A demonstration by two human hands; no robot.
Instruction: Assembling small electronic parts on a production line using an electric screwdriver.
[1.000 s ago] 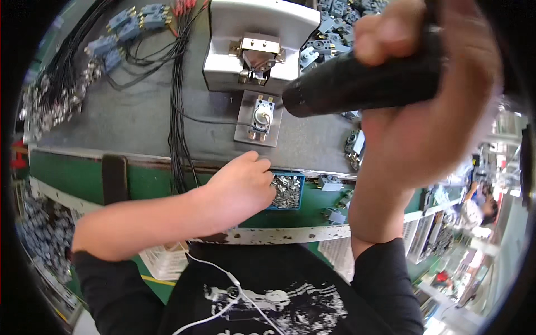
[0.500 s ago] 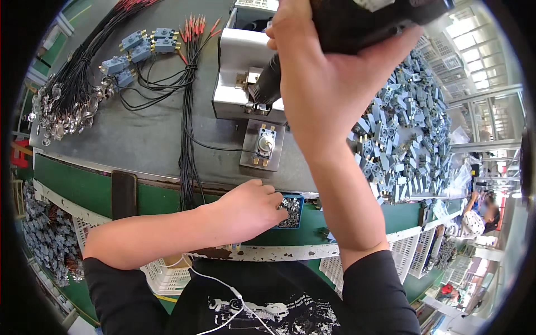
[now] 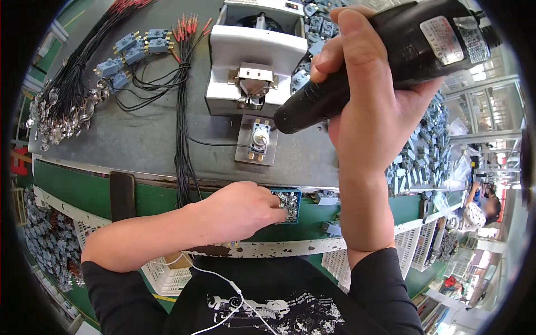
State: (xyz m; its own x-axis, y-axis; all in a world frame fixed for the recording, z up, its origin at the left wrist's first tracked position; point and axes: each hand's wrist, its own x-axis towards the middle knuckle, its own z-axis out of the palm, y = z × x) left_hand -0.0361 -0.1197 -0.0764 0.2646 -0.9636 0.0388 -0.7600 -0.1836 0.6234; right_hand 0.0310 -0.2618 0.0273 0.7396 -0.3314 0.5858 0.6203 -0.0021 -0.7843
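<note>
My right hand (image 3: 368, 111) is wrapped round a black electric screwdriver (image 3: 405, 47). Its nose slants down to the left, ending just right of a metal fixture block (image 3: 242, 154). On that block sits a grey-blue switch (image 3: 257, 149) with brass terminals, a round metal piece on top and a black wire leading left. Behind the block stands a white screw feeder (image 3: 257, 47) with a metal outlet. My left hand (image 3: 243, 207) has its fingers bent together at the left side of a small blue box (image 3: 300, 206) of small metal parts; what the fingertips hold is hidden.
A bundle of black wires with red ends (image 3: 182, 111) lies left of the fixture. Several loose switches (image 3: 134, 53) and a larger wire bundle (image 3: 78, 64) lie farther left. A big heap of grey-blue switches (image 3: 424, 151) covers the right side.
My right hand has drawn the screwdriver from the feeder's outlet, moving it right and nearer, so its nose is now beside the fixture block. The left hand stays at the blue box.
</note>
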